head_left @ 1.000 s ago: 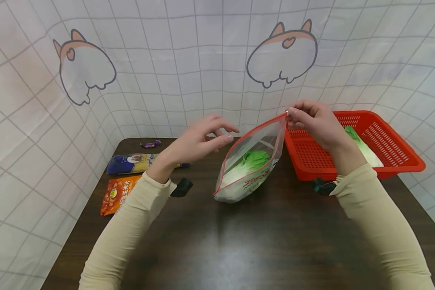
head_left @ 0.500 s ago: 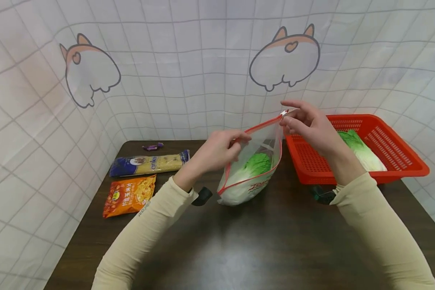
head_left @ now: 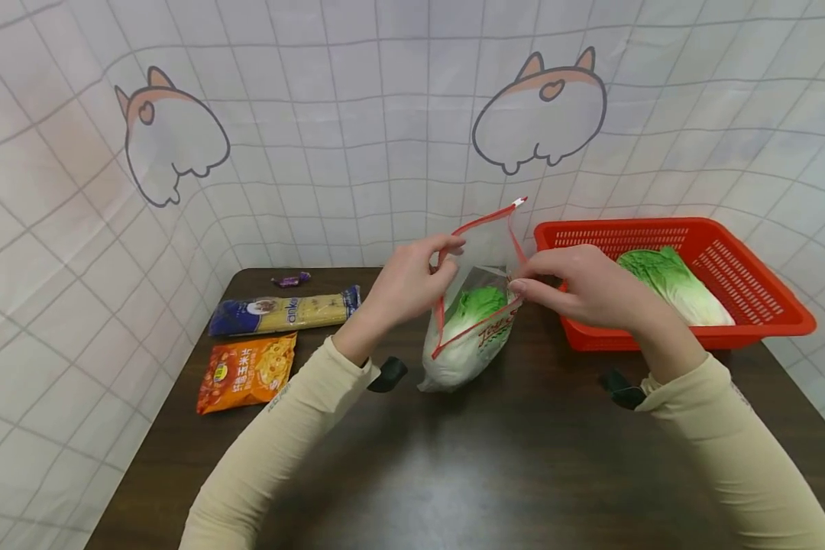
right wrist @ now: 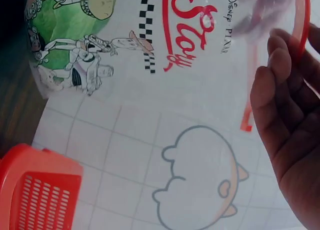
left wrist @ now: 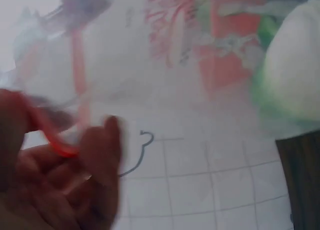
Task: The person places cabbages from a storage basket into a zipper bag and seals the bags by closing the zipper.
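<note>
A clear zip bag (head_left: 464, 365) with a red zip rim and printed front stands gaping on the dark table. Inside it is a cabbage (head_left: 480, 303), green leaves up and white base down. My left hand (head_left: 409, 279) pinches the rim on the left side, between thumb and fingers. On the right, my right hand (head_left: 584, 286) pinches the front rim. The white zip slider (head_left: 519, 202) sticks up at the back corner, apart from both hands. In the right wrist view, red lettering and cartoon figures show on the bag (right wrist: 210, 79); the left wrist view is blurred.
A red plastic basket (head_left: 770, 325) holding another cabbage (head_left: 677, 286) stands to the right. At the left lie a blue and yellow pasta packet (head_left: 285, 312), an orange snack packet (head_left: 247, 373) and a small purple wrapped candy (head_left: 291, 280). A grid-patterned cloth (head_left: 344, 137) hangs behind.
My left hand has come right to the bag and taken hold of its rim. The right hand has let go of the slider corner and moved down to the front rim.
</note>
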Action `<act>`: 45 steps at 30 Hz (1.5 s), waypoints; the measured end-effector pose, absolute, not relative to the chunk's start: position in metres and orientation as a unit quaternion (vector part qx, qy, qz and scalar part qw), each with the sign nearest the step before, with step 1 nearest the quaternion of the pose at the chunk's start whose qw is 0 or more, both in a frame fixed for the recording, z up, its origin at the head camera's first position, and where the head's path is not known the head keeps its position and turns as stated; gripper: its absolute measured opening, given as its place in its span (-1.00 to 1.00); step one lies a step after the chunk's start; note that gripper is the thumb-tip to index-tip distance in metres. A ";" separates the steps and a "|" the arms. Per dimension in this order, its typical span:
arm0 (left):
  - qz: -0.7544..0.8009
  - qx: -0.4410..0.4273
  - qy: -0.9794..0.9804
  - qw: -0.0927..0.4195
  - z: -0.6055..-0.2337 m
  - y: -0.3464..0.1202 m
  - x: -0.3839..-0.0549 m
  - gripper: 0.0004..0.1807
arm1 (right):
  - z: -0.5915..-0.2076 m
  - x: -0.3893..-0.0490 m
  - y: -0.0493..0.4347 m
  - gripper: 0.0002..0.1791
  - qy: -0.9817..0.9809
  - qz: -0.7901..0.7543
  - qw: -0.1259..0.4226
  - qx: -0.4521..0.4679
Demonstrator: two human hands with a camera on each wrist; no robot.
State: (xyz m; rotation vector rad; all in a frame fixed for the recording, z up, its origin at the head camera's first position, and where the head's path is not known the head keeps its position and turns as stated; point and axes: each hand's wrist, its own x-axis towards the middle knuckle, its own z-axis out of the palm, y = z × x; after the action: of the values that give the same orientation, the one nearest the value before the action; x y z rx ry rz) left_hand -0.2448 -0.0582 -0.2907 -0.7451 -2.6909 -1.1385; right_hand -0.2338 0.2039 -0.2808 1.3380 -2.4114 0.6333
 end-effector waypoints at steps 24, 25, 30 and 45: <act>-0.382 -0.238 -0.859 0.244 -0.291 -0.073 -0.248 -0.55 | -0.272 -0.223 0.192 -0.73 -0.812 0.458 0.104 0.346; -0.368 -0.246 -0.848 0.291 -0.293 -0.073 -0.251 -0.56 | -0.274 -0.224 0.191 -0.75 -0.810 0.460 0.114 0.346; -0.257 -0.295 -0.767 0.508 -0.300 -0.074 -0.264 -0.56 | -0.295 -0.232 0.188 -0.77 -0.819 0.452 0.152 0.319; -0.184 -0.298 -0.897 0.270 -0.347 -0.064 -0.256 -0.54 | -0.343 -0.250 0.203 -0.69 -0.929 0.281 -0.093 0.222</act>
State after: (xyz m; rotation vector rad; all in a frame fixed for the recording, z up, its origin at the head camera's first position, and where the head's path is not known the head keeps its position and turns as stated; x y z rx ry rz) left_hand -0.2562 -0.0636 -0.3474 -0.8026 -2.4181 -0.4956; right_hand -0.2496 0.2028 -0.3433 0.7434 -3.1044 0.9401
